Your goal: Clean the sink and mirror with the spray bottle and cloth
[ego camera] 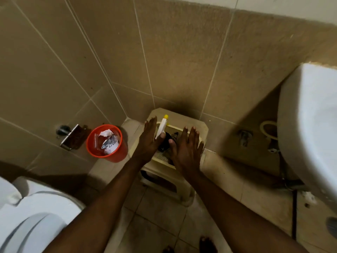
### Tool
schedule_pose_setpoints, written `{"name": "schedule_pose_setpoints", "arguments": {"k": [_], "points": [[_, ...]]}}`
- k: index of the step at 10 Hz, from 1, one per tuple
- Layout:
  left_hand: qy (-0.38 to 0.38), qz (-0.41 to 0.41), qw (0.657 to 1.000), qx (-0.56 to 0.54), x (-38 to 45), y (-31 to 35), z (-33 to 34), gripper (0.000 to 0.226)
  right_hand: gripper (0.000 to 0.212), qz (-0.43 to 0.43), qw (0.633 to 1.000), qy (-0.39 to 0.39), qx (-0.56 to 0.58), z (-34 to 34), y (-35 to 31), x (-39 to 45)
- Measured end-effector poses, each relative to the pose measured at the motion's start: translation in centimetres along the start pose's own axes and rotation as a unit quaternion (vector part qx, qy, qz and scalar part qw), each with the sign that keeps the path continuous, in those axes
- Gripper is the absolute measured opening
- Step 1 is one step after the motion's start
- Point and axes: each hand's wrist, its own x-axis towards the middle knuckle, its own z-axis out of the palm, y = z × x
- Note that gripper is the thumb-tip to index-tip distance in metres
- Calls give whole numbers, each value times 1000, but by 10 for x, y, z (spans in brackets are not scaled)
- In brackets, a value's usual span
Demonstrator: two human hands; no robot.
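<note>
I have both hands out over the basket point(184, 128) in the corner, and neither holds anything yet. My left hand point(148, 141) has its fingers straight and together, thumb reaching in toward the bottle point(161, 129); my right hand point(187, 149) is flat, palm down, fingers spread wide above the basket's right side. I read that pose as a reach just begun: both hands flank the basket because the supplies sit inside it.

The bottle lies tilted in the basket, yellow cap up toward the wall, white body sloping down toward my left thumb, which looks to be touching or just short of it; I cannot tell which. Below it is a dark bundle point(166, 143), possibly the cloth, though it is too dim to be sure. The basket rests on a pale stool point(202, 125) pushed into the corner, which keeps the kit off the floor and near the sink point(310, 115) at my right. The mirror is out of view.

Beside the stool stands an orange bin point(116, 154) with wrappers in it, a paper holder point(70, 136) on the wall past it, and the toilet point(36, 212) at lower left.

My judgement: cleaning has not started. Next I would close my left hand round the bottle and take the cloth with my right.
</note>
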Motion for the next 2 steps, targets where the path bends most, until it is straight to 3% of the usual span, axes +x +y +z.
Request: {"name": "schedule_pose_setpoints", "arguments": {"k": [1, 2], "points": [[1, 5, 1000, 12, -9, 27, -3, 115, 80, 10, 1000, -26, 0, -30, -9, -8], [-9, 38, 998, 43, -16, 58, -9, 111, 90, -7, 1000, -3, -5, -67, -14, -20]]}}
